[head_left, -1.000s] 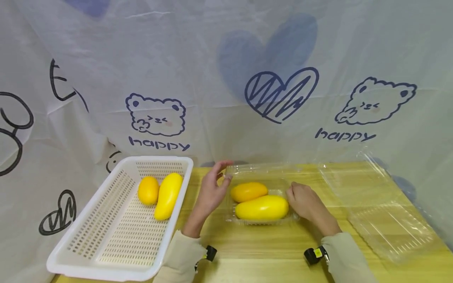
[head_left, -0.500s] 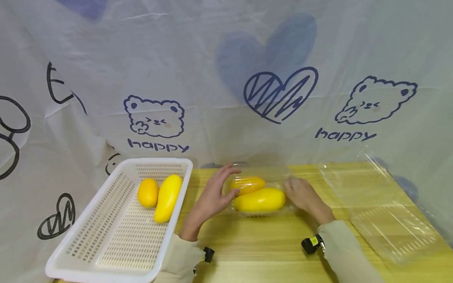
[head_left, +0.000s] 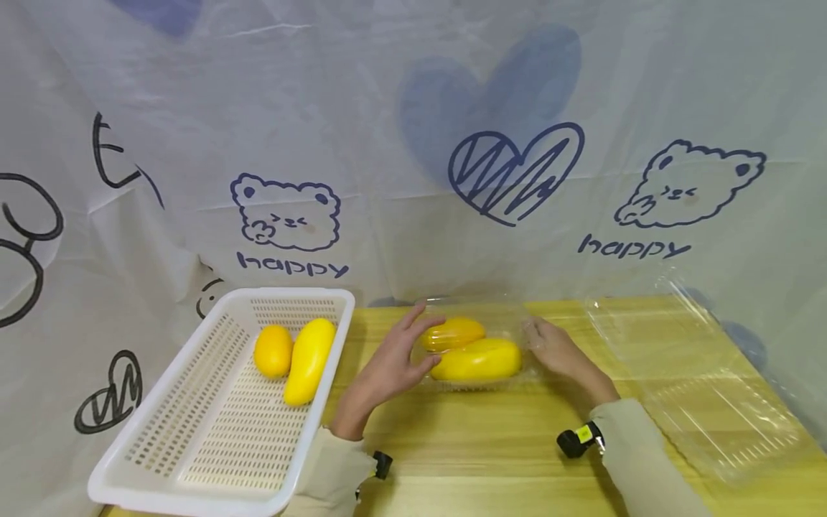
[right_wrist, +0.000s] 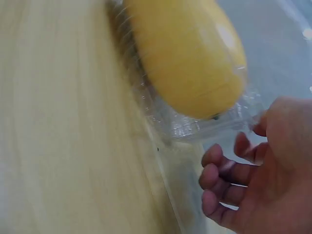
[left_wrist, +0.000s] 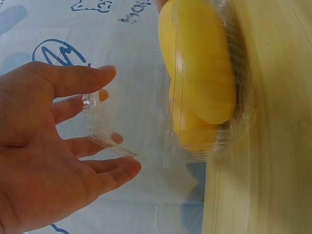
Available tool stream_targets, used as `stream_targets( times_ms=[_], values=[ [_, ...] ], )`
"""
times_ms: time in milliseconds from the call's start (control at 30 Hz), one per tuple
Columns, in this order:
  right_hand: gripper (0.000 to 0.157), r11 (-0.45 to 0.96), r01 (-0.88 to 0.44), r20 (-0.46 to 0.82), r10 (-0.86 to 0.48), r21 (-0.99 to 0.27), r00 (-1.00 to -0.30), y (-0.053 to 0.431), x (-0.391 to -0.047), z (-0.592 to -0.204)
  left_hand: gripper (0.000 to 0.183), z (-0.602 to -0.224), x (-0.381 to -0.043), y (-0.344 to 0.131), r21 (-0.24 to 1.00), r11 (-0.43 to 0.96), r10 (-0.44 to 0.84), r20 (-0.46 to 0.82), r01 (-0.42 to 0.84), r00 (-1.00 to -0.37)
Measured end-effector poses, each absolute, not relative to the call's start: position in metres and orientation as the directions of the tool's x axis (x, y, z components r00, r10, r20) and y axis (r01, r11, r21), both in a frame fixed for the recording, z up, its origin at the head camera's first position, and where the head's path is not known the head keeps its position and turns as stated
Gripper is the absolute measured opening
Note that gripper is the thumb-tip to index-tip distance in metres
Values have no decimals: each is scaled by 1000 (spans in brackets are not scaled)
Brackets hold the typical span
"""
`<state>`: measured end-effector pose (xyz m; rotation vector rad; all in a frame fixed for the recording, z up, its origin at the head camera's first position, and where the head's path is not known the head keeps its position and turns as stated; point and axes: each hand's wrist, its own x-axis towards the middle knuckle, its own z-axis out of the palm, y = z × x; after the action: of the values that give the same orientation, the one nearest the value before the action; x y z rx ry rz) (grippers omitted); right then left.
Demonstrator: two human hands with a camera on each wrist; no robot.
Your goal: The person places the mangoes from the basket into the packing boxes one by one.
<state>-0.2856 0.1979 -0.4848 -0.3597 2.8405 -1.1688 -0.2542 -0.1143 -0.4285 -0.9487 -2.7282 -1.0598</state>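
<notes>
In the head view, a clear hinged plastic box (head_left: 474, 385) holds an orange-yellow mango (head_left: 460, 332) behind a bright yellow mango (head_left: 481, 360). My left hand (head_left: 394, 359) is at its left end, fingers and thumb spread apart. In the left wrist view, some fingertips of the left hand (left_wrist: 58, 131) lie behind the edge of the clear lid (left_wrist: 105, 129). At the right end, my right hand (head_left: 558, 352) pinches the box's edge; in the right wrist view its other fingers (right_wrist: 219, 187) are loosely curled. The lid stands over the mangoes, tilted; whether it touches them I cannot tell.
On the left stands a white perforated basket (head_left: 232, 459) with an orange-yellow mango (head_left: 273, 351) and a longer yellow mango (head_left: 310, 362) inside. Another clear plastic box (head_left: 723, 424) lies opened on the right side of the wooden table (head_left: 465, 459). A printed cloth (head_left: 400, 215) hangs behind.
The lid has swung forward over the mangoes from behind. My left hand has moved right, its fingers reaching over the box's left end. The right hand stays at the right end, shifting slightly.
</notes>
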Motion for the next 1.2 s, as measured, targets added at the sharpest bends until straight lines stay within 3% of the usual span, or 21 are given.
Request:
stream_targets(
  times_ms=[233,567,967,1200],
  values=[
    [39,460,-32,-71,-206,-887,-976,204,-269,-483,56,-430,-251,-114,589,586,526,246,556,-814],
    [54,273,151,-195,-140,-950,-971,206,-243,-481,58,-438,-251,-116,555,597,557,234,580,-797],
    [38,419,70,-148,-156,-905,-977,210,-229,-466,59,-444,-246,-119,548,605,554,233,578,-799],
    [36,394,47,-140,-211,-918,-968,213,-227,-465,58,-444,-247,-118,551,618,548,211,561,-810]
  ],
)
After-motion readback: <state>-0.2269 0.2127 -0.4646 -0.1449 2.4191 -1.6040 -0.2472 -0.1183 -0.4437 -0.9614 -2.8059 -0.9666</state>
